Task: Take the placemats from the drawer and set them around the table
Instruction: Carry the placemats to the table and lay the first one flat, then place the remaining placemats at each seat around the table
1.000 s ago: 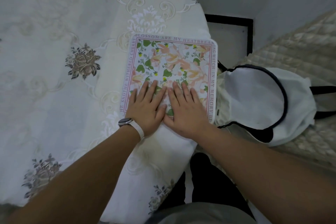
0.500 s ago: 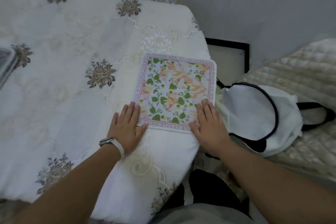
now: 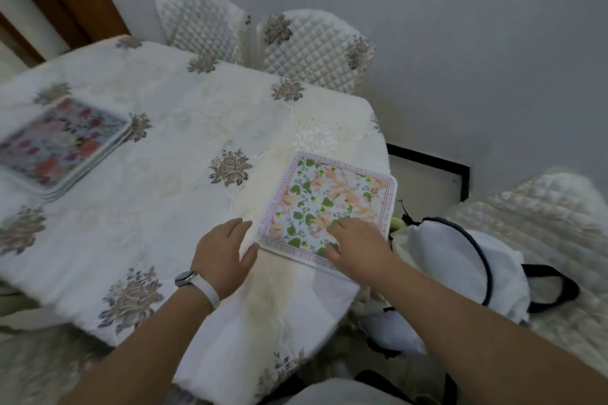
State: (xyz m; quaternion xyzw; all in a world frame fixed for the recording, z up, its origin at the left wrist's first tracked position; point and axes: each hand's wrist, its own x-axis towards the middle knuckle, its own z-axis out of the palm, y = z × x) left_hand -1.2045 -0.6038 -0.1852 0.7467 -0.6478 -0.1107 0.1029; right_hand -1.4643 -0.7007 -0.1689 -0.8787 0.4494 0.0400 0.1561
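Note:
A square placemat [image 3: 329, 204] with green leaves, orange flowers and a lettered border lies flat near the right corner of the table [image 3: 171, 194], which has a white flowered cloth. My right hand [image 3: 357, 245] rests on the mat's near right part with relaxed fingers. My left hand [image 3: 223, 253], a white watch on its wrist, lies on the cloth just left of the mat, its thumb by the near left corner. A stack of several placemats [image 3: 61, 146] with pink and red flowers sits at the table's far left.
Two quilted white chairs [image 3: 296, 43] stand at the table's far side against the grey wall. A third quilted chair [image 3: 539, 227] at the right holds a white bag [image 3: 460, 270] with black trim, close to the table corner.
My view has lifted, bringing the stack at the left and the far chairs into sight. Both hands slid back toward the mat's near edge; the left hand is off the mat now.

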